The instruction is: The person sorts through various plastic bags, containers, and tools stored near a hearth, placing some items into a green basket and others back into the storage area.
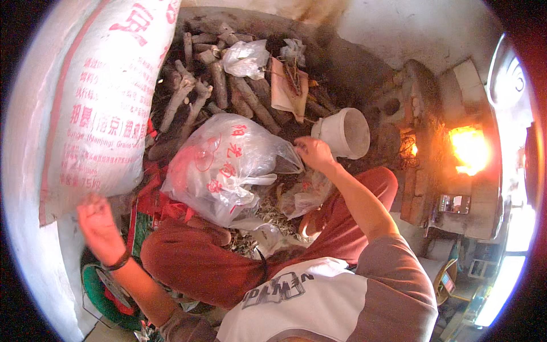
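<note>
A large clear plastic bag (230, 158) with red writing sits between my knees, its crumpled mouth facing right. My right hand (316, 153) pinches the edge of this bag, just left of a white plastic bucket (348, 132) tipped onto its side. Out to the left, my left hand (98, 226) is raised with curled fingers at the lower end of a white woven sack (111, 102) printed in red. Whether those fingers grip the sack cannot be told. Another crumpled clear bag (305, 194) lies below my right forearm.
Cut firewood logs (252, 102) are heaped ahead, with a white plastic bag (246, 59) and a pinkish sheet (288, 89) on top. At right, bright flames (468, 149) burn at the stove. A green-rimmed wheel (104, 295) stands at lower left. Dry plant litter (243, 243) covers the floor.
</note>
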`<state>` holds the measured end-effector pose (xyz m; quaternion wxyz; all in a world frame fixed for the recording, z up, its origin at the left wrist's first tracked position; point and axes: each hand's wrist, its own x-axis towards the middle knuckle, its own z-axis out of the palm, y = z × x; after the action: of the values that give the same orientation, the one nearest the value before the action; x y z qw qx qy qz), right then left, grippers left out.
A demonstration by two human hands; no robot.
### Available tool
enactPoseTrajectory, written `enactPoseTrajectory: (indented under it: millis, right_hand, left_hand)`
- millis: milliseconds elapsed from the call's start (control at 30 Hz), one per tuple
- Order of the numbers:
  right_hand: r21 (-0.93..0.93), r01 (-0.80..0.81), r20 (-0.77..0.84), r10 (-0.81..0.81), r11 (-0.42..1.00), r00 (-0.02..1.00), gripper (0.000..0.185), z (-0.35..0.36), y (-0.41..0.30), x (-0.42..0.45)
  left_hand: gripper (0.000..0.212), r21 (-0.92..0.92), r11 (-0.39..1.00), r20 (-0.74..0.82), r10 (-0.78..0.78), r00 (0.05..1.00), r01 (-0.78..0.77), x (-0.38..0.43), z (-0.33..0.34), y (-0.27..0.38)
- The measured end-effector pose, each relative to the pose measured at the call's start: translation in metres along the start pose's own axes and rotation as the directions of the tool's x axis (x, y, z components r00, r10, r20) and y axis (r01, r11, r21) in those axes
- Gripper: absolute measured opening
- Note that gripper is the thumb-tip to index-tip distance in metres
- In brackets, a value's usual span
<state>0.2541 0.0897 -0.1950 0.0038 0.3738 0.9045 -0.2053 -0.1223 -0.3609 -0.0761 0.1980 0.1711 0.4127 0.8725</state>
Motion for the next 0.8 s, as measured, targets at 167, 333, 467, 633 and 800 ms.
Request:
enactPoseTrajectory:
  millis: [167, 333, 467, 633, 800]
  right_hand:
    - [0.352, -0.326, 0.007, 0.345, 0.877, 0.938, 0.047, 0.006, 0.051, 0.070]
    - [0.178, -0.436, -0.055, 0.451, 0.882, 0.891, 0.062, 0.047, 0.120, 0.167]
    - [0.286, -0.470, -0.225, 0.535, 0.835, 0.814, 0.066, 0.059, 0.138, 0.220]
    - [0.249, -0.533, -0.180, 0.579, 0.809, 0.795, 0.062, 0.049, 0.109, 0.268]
    - [0.171, -0.543, -0.177, 0.567, 0.822, 0.804, 0.063, 0.087, 0.149, 0.287]
  left_hand:
    - [0.029, 0.426, 0.883, 0.108, -0.266, 0.958, 0.197, 0.008, 0.168, -0.111]
    - [0.027, 0.585, 0.670, -0.143, -0.468, 0.872, 0.456, 0.022, 0.146, -0.190]
    - [0.028, 0.695, 0.560, -0.160, -0.492, 0.856, 0.452, 0.033, 0.150, -0.208]
    - [0.023, 0.779, 0.434, -0.162, -0.558, 0.814, 0.452, 0.040, 0.148, -0.211]
    - [0.024, 0.830, 0.406, -0.066, -0.608, 0.791, 0.381, 0.048, 0.142, -0.227]
